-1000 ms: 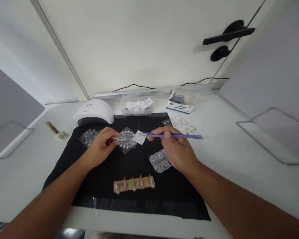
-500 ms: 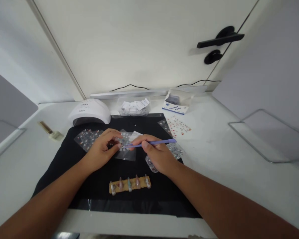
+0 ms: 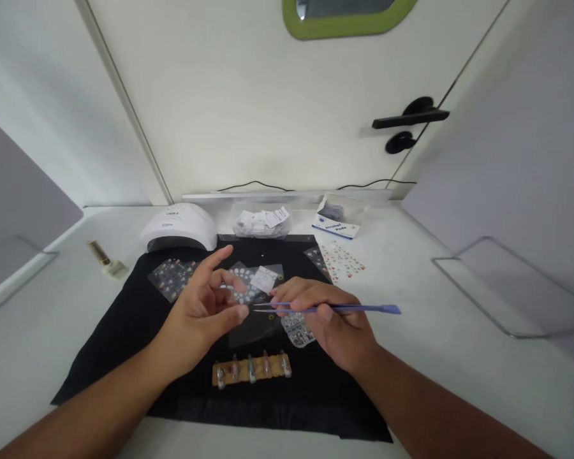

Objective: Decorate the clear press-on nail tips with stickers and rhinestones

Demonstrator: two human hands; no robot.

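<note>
My right hand point(image 3: 332, 312) grips purple tweezers point(image 3: 363, 308), whose slim tips point left and stand slightly apart. Just left of those tips is my left hand point(image 3: 205, 312), its fingers spread and curved, the thumb almost touching the tweezers. Whether anything tiny rests on the thumb tip I cannot tell. Beneath the hands lie a clear sticker sheet point(image 3: 243, 277) with pale dots and a small white paper point(image 3: 264, 279). A clear compartment case of small gems point(image 3: 297, 330) is partly hidden by my right hand. Nearer me, decorated false nails sit on a tan strip point(image 3: 243, 371).
A black mat point(image 3: 182, 401) covers the white table. A white nail lamp point(image 3: 179, 228) stands back left, a polish bottle point(image 3: 109, 262) beside it. Behind are a clear tub of packets point(image 3: 261, 221) and an alcohol pads box point(image 3: 337, 218). More sticker sheets point(image 3: 342, 260) lie right.
My hands have moved apart and lifted off the sticker sheet. The tweezers have shifted right and now lie nearly level. My left fingers have spread. The view has tilted upward.
</note>
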